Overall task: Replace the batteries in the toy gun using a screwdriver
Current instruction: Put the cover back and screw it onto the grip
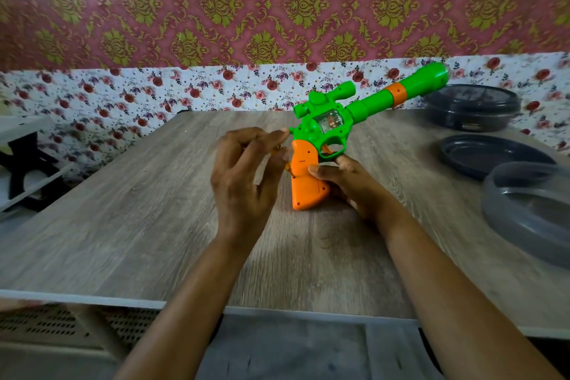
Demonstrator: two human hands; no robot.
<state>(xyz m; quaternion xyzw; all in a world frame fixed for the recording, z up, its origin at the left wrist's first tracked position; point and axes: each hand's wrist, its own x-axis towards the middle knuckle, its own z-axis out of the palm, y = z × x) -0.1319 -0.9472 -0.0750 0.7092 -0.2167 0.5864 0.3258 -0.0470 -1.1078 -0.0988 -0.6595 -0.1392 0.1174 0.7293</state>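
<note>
Where the table (pixel 154 210) ends at nine o'clock of the view, a white rack (pixel 27 163) stands blurred and plays no part.

Just left of centre, the left hand (pixel 243 176) has its fingers curled and pinches a small screwdriver (pixel 287 167). Most of the tool is hidden behind the fingers. Its shaft slants toward four o'clock and its tip meets the left face of the orange grip (pixel 305 176), apparently at a screw hole.

The toy gun (pixel 333 120) stands on the butt of that grip near mid-table, with its green barrel pointing up toward two o'clock. The right hand (pixel 354 185) grips the toy gun from four o'clock, thumb pressed on the grip's side and fingers wrapped behind it, one just under the trigger guard.

At three o'clock lie a dark lidded container (pixel 472 108), a dark lid (pixel 493 157) and a grey translucent ring (pixel 524 203). No batteries show anywhere.

The step looks like working the cover screw, so the task seems early. The gun rests only on its narrow butt, so sideways push from the driver could tip or twist it. A tilted tip may slip out and chew the screw head or scratch the plastic. A slip could also jab the right thumb, which sits close to the tip. A freed screw is tiny and could roll off the table.
</note>
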